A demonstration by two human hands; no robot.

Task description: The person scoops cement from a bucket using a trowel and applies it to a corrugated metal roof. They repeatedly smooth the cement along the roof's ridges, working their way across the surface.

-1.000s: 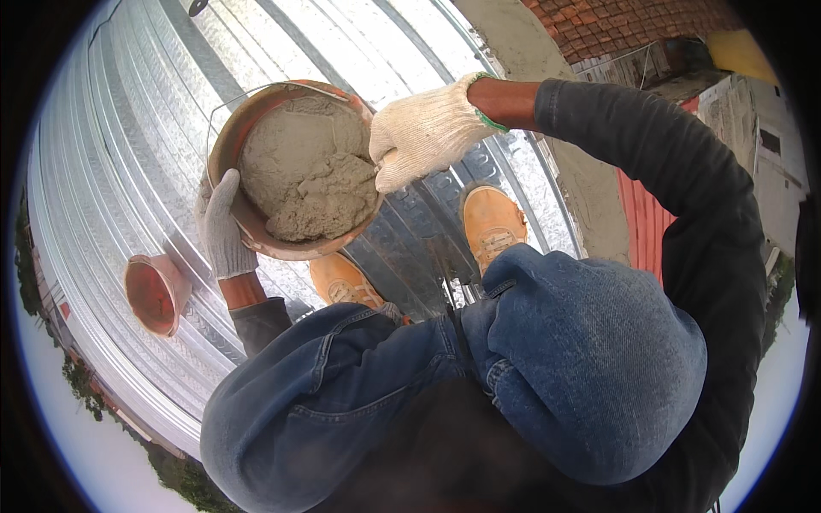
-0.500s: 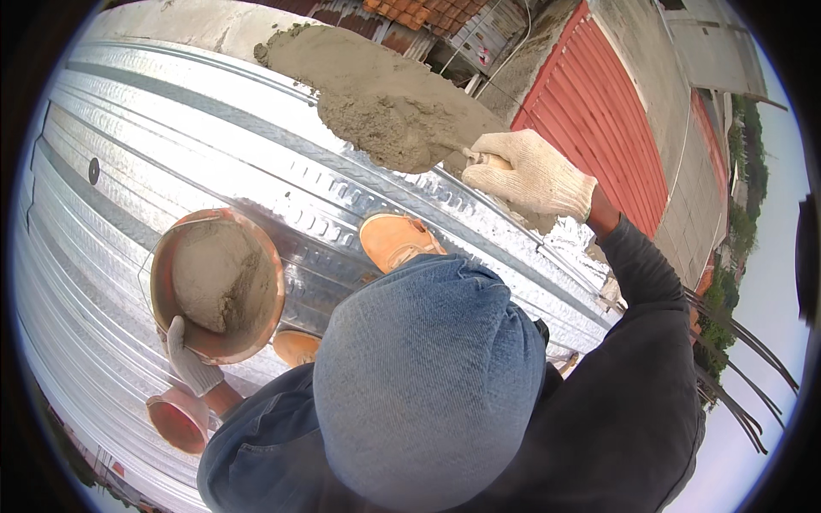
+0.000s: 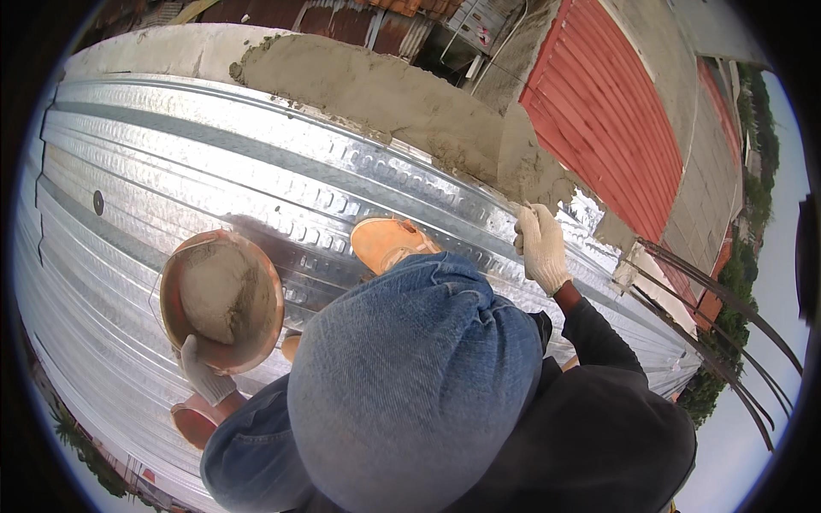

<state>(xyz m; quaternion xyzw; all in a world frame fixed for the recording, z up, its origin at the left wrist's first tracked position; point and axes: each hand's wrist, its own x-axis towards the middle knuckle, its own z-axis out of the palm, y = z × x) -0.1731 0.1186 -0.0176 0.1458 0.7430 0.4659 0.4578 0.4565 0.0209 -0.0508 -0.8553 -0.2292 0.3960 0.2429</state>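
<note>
My gloved right hand is closed round the handle of a trowel, whose mortar-coated blade points away from me at the top of a low wall. Fresh grey mortar is spread along the wall, and the blade is hard to tell from it. On the left, my gloved left hand grips the near rim of an orange-brown bucket, thumb over the inside edge. Grey mortar lies inside the bucket, which tilts toward me.
I crouch on shiny corrugated metal roofing, with my tan shoe between bucket and wall. A smaller reddish pail stands beside my left wrist. Bent steel bars stick out at the right. Beyond the wall lies a red roof.
My right hand has drawn back toward me and to the right with the trowel. The mortar heap by the blade now lies flatter along the wall. My left hand stays on the bucket.
</note>
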